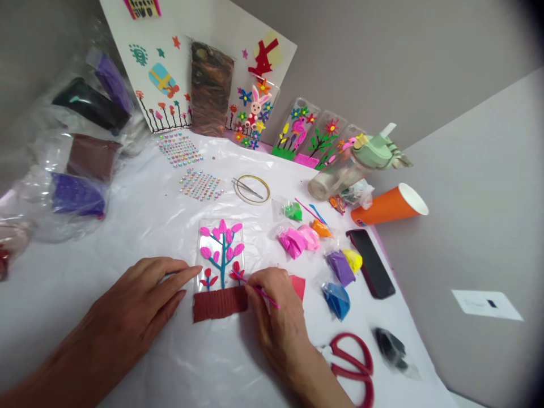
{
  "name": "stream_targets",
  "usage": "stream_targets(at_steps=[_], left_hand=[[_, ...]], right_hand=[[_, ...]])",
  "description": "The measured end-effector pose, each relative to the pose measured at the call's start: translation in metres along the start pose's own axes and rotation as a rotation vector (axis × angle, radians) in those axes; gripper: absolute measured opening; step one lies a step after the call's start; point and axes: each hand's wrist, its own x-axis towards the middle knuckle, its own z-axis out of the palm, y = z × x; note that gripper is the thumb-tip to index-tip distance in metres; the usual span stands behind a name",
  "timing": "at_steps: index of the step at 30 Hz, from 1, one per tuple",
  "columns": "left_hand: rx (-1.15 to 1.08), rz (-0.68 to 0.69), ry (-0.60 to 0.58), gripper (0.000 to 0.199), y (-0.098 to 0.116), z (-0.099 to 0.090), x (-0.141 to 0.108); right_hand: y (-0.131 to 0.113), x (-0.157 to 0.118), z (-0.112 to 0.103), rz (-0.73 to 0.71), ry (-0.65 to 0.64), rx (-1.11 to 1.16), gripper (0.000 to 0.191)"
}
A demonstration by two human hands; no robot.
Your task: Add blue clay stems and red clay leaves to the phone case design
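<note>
A clear phone case [213, 243] lies flat in front of me, decorated with a clay tree of pink leaves [222, 226] on a teal trunk. Two small red clay flowers flank the trunk, and a ridged brown clay strip [220, 305] covers the bottom end. My left hand [155, 294] rests at the case's left edge, fingers stretched out. Between the fingers of my right hand [276, 309] is a thin pink modelling tool [266, 296], its tip at the right red flower [237, 272]. A red clay piece [297, 287] is partly hidden behind that hand.
Bagged clay, including pink [293, 242], purple [340, 267] and blue [337, 300], lies to the right. Nearby are red-handled scissors [352, 374], a phone [372, 264], an orange cup [386, 207] and a bottle [335, 180]. Tweezers [250, 188] and gem sheets [199, 185] lie further back.
</note>
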Motion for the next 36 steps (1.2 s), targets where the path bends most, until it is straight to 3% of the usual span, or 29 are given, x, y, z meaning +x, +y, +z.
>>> stream_targets(at_steps=[17,27,36], left_hand=[[0.008,0.028,0.037,0.033,0.0,0.0,0.004],[-0.002,-0.005,0.007,0.034,0.002,-0.001,0.0],[-0.016,-0.041,0.004,0.035,0.001,0.0,0.0]], right_hand=[[0.001,-0.001,0.0,-0.01,-0.032,-0.006,0.017],[0.0,-0.002,-0.009,0.128,0.036,0.208,0.015],[0.003,0.0,-0.003,0.092,0.002,0.17,0.014]])
